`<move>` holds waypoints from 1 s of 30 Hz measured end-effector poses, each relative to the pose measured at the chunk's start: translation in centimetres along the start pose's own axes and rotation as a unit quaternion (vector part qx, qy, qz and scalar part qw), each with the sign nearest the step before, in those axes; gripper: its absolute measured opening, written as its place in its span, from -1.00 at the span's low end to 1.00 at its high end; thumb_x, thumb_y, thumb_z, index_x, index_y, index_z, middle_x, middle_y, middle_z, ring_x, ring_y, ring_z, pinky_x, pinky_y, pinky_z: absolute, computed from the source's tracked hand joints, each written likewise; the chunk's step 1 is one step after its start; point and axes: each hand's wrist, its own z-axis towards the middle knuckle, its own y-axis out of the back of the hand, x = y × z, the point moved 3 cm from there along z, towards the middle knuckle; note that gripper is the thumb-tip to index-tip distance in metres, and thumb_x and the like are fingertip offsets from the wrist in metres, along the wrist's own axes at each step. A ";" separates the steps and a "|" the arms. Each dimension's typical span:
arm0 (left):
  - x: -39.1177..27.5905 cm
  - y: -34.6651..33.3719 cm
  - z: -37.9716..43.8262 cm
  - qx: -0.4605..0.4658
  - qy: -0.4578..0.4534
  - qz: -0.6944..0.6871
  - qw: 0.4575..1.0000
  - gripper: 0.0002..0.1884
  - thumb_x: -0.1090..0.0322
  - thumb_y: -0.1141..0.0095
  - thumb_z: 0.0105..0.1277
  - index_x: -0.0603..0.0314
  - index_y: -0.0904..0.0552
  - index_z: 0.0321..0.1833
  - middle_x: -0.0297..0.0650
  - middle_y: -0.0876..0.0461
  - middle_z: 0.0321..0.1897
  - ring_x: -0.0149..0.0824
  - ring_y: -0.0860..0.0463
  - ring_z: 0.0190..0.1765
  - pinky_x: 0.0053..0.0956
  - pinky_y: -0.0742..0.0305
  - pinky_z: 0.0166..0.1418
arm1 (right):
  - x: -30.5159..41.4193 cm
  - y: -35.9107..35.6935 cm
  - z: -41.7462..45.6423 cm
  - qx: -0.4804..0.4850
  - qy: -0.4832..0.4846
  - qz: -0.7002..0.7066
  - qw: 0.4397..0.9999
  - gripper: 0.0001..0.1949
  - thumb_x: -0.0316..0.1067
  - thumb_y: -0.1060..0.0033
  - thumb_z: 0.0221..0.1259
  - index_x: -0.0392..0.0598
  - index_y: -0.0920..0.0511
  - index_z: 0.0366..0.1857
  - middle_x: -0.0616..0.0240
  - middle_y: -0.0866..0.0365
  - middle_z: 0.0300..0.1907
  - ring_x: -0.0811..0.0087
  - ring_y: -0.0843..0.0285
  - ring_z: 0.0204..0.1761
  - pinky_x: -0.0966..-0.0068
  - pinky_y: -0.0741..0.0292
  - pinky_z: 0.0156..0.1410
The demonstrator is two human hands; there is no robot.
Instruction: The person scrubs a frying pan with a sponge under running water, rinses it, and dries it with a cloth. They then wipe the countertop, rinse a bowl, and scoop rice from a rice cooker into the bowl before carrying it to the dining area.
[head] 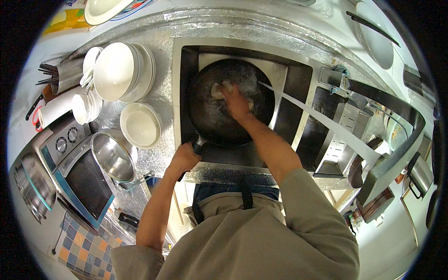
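Observation:
A dark wok point(231, 129) sits in the left basin of a stainless steel sink point(297, 56). My left hand point(186, 157) is closed around its black handle point(197, 147), at the basin's front left corner. With fingers down inside the pan, my right hand point(237, 105) presses a pale, crumpled cloth or scrubber point(217, 91) against the wok's inner surface. The hand partly covers this pale thing. From the tall faucet point(388, 92) on the right, a stream of water point(322, 119) slants into the wok, and the metal looks wet there.
On the left counter stand stacked white bowls and plates point(115, 71), a white bowl point(140, 125) and a steel mixing bowl point(113, 155). Behind them is a mesh chopstick holder point(71, 75). A microwave oven point(87, 182) is further left. A slotted steel tray point(341, 140) lies over the right basin.

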 end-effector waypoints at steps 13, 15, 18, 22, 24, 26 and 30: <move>-0.9 0.5 -0.7 0.019 0.019 -0.012 1.000 -0.52 0.40 -0.22 0.11 0.65 -0.50 0.04 0.25 -0.67 -0.40 0.00 -0.72 -0.49 -0.21 -0.67 -0.33 | -0.3 5.2 0.8 0.138 -0.093 0.170 0.971 -0.60 -0.05 -0.15 0.25 -0.15 -0.63 -0.01 -0.10 -0.66 -0.05 -0.10 -0.62 -0.04 0.06 -0.54 0.15; -0.3 0.1 -0.4 -0.010 -0.005 -0.015 1.000 -0.68 0.36 -0.22 0.15 0.63 -0.52 -0.27 0.15 -0.62 -0.58 -0.08 -0.68 -0.59 -0.23 -0.60 -0.47 | -0.3 6.6 0.3 0.048 -0.019 0.083 0.995 -0.52 -0.02 -0.17 0.24 -0.09 -0.56 0.14 -0.06 -0.53 0.15 -0.10 -0.54 0.10 0.00 -0.53 0.15; 0.5 -0.4 0.1 -0.033 -0.010 -0.016 0.999 -0.69 0.35 -0.22 0.16 0.61 -0.53 -0.43 0.10 -0.58 -0.68 -0.12 -0.66 -0.64 -0.24 -0.56 -0.54 | 0.0 8.6 -1.7 -0.115 0.095 -0.114 0.982 -0.42 -0.11 -0.19 0.22 0.00 -0.40 0.34 0.00 -0.19 0.43 -0.09 -0.30 0.32 -0.07 -0.50 0.15; 0.3 -0.3 0.0 -0.026 -0.008 -0.018 0.999 -0.70 0.35 -0.22 0.16 0.61 -0.54 -0.40 0.09 -0.59 -0.67 -0.12 -0.66 -0.63 -0.25 -0.57 -0.52 | -0.9 5.8 -1.5 -0.044 0.098 -0.087 0.990 -0.41 -0.24 -0.20 0.22 0.23 -0.36 0.39 0.02 -0.05 0.50 -0.14 -0.27 0.34 -0.08 -0.54 0.08; 0.0 -0.3 -0.1 -0.032 -0.015 -0.014 0.999 -0.70 0.35 -0.23 0.17 0.60 -0.55 -0.38 0.08 -0.60 -0.66 -0.12 -0.66 -0.63 -0.25 -0.57 -0.52 | -1.1 3.3 -0.8 -0.014 0.084 -0.047 0.995 -0.46 -0.31 -0.17 0.23 0.21 -0.40 0.34 -0.02 -0.19 0.42 -0.13 -0.42 0.22 -0.03 -0.58 0.01; 0.5 -0.2 0.0 -0.028 -0.018 -0.006 0.999 -0.66 0.35 -0.23 0.16 0.61 -0.53 -0.21 0.15 -0.63 -0.54 -0.07 -0.68 -0.57 -0.24 -0.60 -0.43 | -0.9 1.9 -0.2 0.034 0.032 -0.001 0.999 -0.54 -0.38 -0.13 0.25 0.09 -0.46 0.27 -0.07 -0.40 0.29 -0.10 -0.58 0.06 0.03 -0.61 -0.08; 0.0 -0.2 0.0 0.007 0.007 -0.008 1.000 -0.45 0.37 -0.23 0.12 0.64 -0.47 0.13 0.29 -0.67 -0.30 0.02 -0.73 -0.45 -0.21 -0.67 -0.28 | -1.4 1.5 1.2 0.052 0.031 0.026 0.998 -0.67 -0.34 -0.12 0.26 -0.09 -0.55 0.10 -0.04 -0.66 -0.16 -0.01 -0.68 -0.21 0.06 -0.61 -0.10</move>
